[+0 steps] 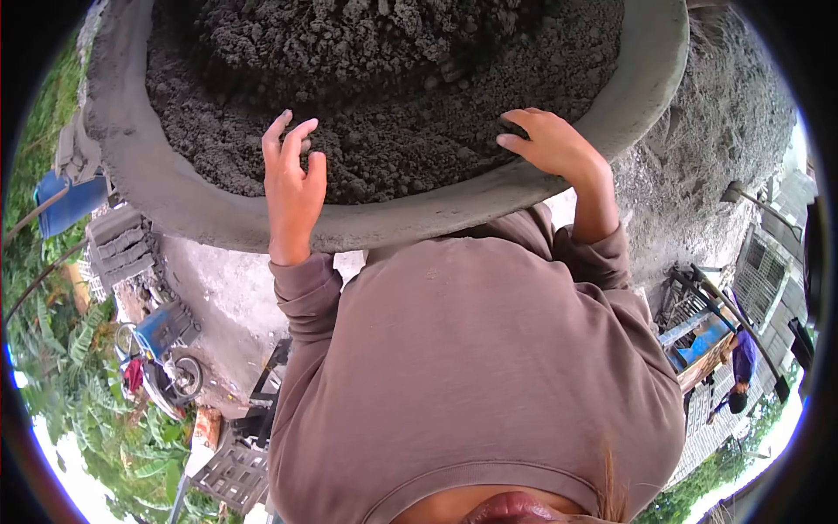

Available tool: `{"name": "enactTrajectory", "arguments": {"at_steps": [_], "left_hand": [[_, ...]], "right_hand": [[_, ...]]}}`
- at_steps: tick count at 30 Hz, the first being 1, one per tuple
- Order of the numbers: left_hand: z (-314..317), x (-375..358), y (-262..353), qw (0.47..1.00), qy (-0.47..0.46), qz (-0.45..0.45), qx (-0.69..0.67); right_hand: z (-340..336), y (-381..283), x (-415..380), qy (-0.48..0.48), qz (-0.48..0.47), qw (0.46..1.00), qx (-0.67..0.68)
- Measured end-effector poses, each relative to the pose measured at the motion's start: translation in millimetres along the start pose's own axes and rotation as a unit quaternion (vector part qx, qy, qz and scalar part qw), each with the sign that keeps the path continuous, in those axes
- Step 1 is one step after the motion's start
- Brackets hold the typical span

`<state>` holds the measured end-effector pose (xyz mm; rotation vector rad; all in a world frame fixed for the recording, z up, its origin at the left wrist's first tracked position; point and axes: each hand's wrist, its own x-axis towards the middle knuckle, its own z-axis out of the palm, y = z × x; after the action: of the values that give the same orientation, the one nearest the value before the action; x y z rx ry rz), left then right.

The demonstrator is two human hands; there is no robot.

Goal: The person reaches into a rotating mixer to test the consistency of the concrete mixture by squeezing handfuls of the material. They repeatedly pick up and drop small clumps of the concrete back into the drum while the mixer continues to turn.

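Observation:
A wide round grey basin with a thick, mortar-like rim stands in front of my body. Dark grey crumbly mix covers its inside, heaped into a mound toward the far side. My left hand reaches over the near rim with fingers spread and slightly bent, fingertips over the crumbly mix and nothing held. On the right, my right hand extends across the rim, palm down, its thumb and fingers apart and empty above the mix. Both brown sleeves end near the wrists.
At right lies a large grey sandy pile, with a long-handled tool beside it. A person in purple is near a blue cart. A motorcycle, a blue container and a plastic chair are at left.

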<state>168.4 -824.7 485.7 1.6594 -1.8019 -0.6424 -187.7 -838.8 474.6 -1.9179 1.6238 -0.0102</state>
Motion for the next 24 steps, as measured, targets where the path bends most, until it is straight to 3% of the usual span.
{"name": "enactTrajectory", "arguments": {"at_steps": [2, 4, 7, 10, 11, 12, 14, 16, 18, 20, 22, 24], "left_hand": [[-1.6, -1.0, 9.4, 1.000, -0.009, -0.005, -0.001], [-3.3, -0.9, 10.8, 1.000, -0.025, -0.006, 0.008], [-16.4, 2.0, 20.0, 0.999, -0.031, 0.018, 0.015], [-37.4, 13.5, 35.2, 0.998, -0.054, 0.015, 0.001], [-42.8, 18.9, 37.8, 0.997, -0.071, 0.032, 0.008], [-47.0, 24.0, 42.1, 0.995, -0.088, 0.050, 0.015], [-50.6, 34.0, 56.8, 0.993, -0.102, 0.055, 0.035], [-50.5, 42.4, 72.6, 0.985, -0.160, 0.033, 0.045], [-44.9, 48.1, 75.2, 0.981, -0.177, 0.052, 0.065], [-36.3, 57.1, 66.9, 0.971, -0.206, 0.089, 0.081], [-30.0, 60.4, 60.4, 0.965, -0.223, 0.093, 0.104], [-25.0, 64.1, 53.9, 0.962, -0.221, 0.083, 0.137]], "right_hand": [[-25.9, 1.7, 5.0, -0.118, -0.021, 0.993, 0.011], [-50.2, 14.4, 16.5, -0.071, -0.086, 0.993, -0.049], [-107.2, 18.3, 50.9, -0.072, -0.089, 0.988, -0.103], [-139.3, 80.7, 118.8, -0.039, -0.141, 0.978, -0.146], [-151.8, 68.3, 132.2, -0.071, -0.120, 0.973, -0.185], [-164.7, 59.2, 135.0, -0.114, 0.101, 0.984, -0.092], [-163.6, 58.8, 149.5, -0.123, 0.143, 0.977, -0.104], [-112.5, 134.5, 209.2, -0.148, 0.040, 0.967, -0.203], [-70.3, 137.2, 224.1, -0.270, -0.096, 0.932, -0.220], [20.1, 191.3, 262.4, -0.167, -0.201, 0.896, -0.359], [52.2, 179.3, 247.2, -0.167, -0.041, 0.944, -0.280], [41.6, 137.8, 225.0, -0.223, 0.058, 0.945, -0.232]]}}
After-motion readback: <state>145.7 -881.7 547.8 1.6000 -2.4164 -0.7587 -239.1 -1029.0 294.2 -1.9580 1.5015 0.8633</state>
